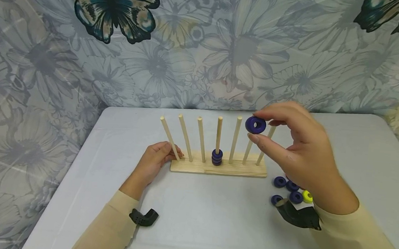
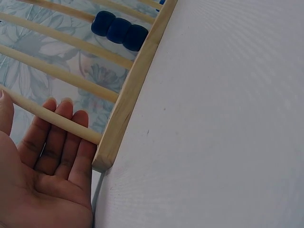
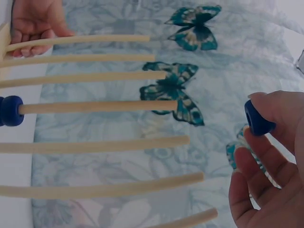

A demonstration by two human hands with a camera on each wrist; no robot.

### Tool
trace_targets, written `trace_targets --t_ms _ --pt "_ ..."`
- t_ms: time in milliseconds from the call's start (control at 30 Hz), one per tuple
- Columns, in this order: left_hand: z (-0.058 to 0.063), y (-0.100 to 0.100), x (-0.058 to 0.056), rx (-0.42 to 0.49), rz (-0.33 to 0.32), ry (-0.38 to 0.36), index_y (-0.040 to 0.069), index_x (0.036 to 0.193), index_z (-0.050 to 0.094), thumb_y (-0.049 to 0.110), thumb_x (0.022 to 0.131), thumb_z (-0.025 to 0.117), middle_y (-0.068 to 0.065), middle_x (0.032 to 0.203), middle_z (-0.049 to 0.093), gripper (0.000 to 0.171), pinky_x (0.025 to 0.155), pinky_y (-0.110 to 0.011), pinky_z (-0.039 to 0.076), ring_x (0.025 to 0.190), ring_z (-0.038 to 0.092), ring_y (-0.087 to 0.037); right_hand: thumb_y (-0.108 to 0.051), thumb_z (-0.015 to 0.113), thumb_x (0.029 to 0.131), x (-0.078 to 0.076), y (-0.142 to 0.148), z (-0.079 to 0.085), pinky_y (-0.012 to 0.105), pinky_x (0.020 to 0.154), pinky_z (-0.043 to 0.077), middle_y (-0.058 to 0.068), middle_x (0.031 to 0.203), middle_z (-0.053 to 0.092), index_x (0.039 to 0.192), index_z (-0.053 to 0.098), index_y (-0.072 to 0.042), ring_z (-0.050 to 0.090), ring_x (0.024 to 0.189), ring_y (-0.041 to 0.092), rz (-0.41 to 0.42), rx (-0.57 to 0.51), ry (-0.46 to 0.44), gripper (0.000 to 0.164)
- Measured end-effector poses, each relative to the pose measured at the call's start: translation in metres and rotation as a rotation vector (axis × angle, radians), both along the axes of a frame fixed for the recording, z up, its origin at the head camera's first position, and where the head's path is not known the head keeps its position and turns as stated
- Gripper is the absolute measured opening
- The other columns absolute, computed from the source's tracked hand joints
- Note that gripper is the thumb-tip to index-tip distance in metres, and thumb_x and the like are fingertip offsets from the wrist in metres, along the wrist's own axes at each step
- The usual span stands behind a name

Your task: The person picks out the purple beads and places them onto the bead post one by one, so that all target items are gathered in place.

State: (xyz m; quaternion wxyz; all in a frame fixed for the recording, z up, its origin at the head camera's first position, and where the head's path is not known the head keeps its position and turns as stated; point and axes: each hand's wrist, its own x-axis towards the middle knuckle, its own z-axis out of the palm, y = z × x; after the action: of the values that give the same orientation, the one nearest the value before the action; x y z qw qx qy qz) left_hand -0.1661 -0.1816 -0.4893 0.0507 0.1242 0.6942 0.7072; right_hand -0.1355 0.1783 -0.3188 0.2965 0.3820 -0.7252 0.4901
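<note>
My right hand (image 1: 300,151) pinches a dark blue ring (image 1: 249,125) between thumb and fingertips, raised near the tops of the right-hand pegs. In the right wrist view that blue ring (image 3: 257,121) is turned nearly edge-on. A wooden peg rack (image 1: 220,169) stands on the table with a row of several upright pegs. Its middle peg carries three blue rings (image 2: 118,31), stacked at the base; the other pegs are bare. My left hand (image 1: 152,160) holds the rack's left end, thumb and fingers on either side of the leftmost peg (image 2: 61,121).
Several loose blue rings (image 1: 296,198) and a yellow ring (image 1: 307,196) lie right of the rack, partly hidden by my right wrist. Black wrist-worn pieces (image 1: 298,215) sit at both cuffs. Behind the white table (image 1: 190,226) hangs a butterfly-and-flower cloth (image 1: 198,61).
</note>
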Motion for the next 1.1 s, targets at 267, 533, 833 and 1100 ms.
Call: trace_targets --t_ms 267,533,833,1100 --pt "0.000 0.000 0.000 0.012 -0.009 0.006 -0.020 0.112 0.067 0.034 0.117 0.055 -0.010 0.107 0.075 0.056 0.100 -0.038 0.059 0.109 0.073 -0.028 -0.036 0.080 0.103 -0.005 -0.006 0.000 0.026 0.086 0.050 0.007 0.114 0.074 0.120 0.076 0.004 0.062 0.100 0.020 0.002 0.043 -0.040 0.043" --pt "0.000 0.000 -0.001 0.018 -0.014 0.009 -0.020 0.112 0.067 0.034 0.117 0.055 -0.010 0.107 0.075 0.056 0.101 -0.038 0.058 0.109 0.073 -0.028 0.010 0.087 0.084 -0.010 -0.014 0.002 0.029 0.089 0.052 0.011 0.115 0.074 0.121 0.074 0.007 0.062 0.106 0.020 -0.012 0.102 -0.053 0.039" --pt "0.001 -0.001 -0.001 0.023 -0.013 0.012 -0.019 0.110 0.068 0.034 0.116 0.056 -0.012 0.107 0.075 0.055 0.100 -0.037 0.059 0.108 0.074 -0.025 0.006 0.087 0.088 -0.019 -0.023 0.000 0.029 0.090 0.052 0.012 0.117 0.073 0.122 0.074 0.006 0.062 0.106 0.021 0.007 0.116 -0.066 0.037" --pt "-0.001 -0.001 -0.001 0.028 -0.016 0.016 -0.021 0.111 0.067 0.036 0.116 0.057 -0.010 0.105 0.076 0.058 0.100 -0.038 0.059 0.108 0.073 -0.028 0.009 0.086 0.089 -0.026 -0.035 -0.003 0.031 0.091 0.053 0.006 0.120 0.073 0.123 0.074 0.005 0.063 0.108 0.021 0.038 0.090 -0.083 0.037"
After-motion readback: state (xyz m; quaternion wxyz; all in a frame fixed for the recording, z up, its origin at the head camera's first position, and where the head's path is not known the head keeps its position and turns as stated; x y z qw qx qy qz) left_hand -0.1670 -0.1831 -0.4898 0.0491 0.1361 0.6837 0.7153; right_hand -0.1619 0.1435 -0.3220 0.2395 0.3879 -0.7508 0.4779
